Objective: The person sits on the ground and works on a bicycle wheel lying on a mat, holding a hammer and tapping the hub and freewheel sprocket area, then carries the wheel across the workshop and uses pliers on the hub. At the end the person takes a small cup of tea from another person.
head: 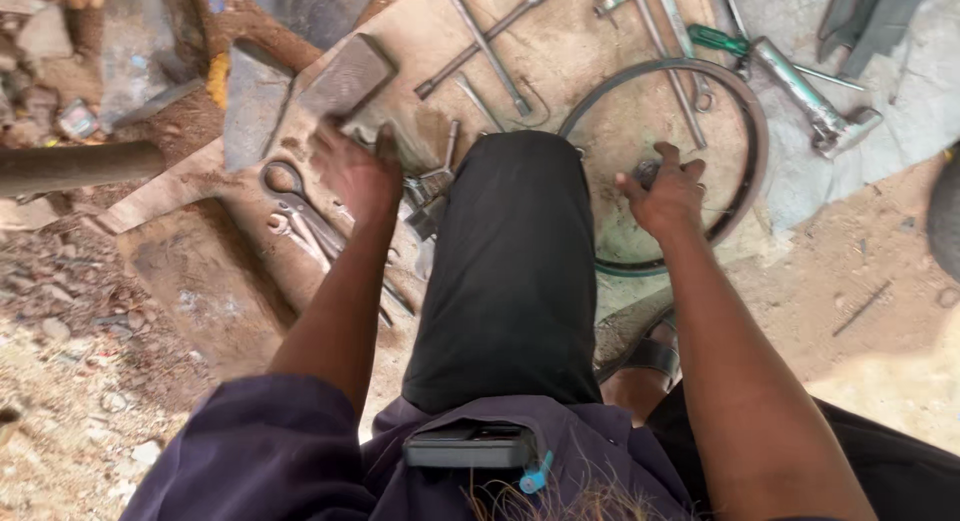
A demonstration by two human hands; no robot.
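Rubber ring (757, 131): thin, round, black | your right hand (668, 193) grasps a small dark part inside it | left hand (352, 171) blurred, grip unclear, over steel scissors (300, 206).

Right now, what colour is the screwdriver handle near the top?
Green, on the screwdriver; the head view shows it best.

Outdoor ground of bare sandy dirt (880, 321) with scattered stones (60, 311); worn board (560, 51) as work surface; daylight
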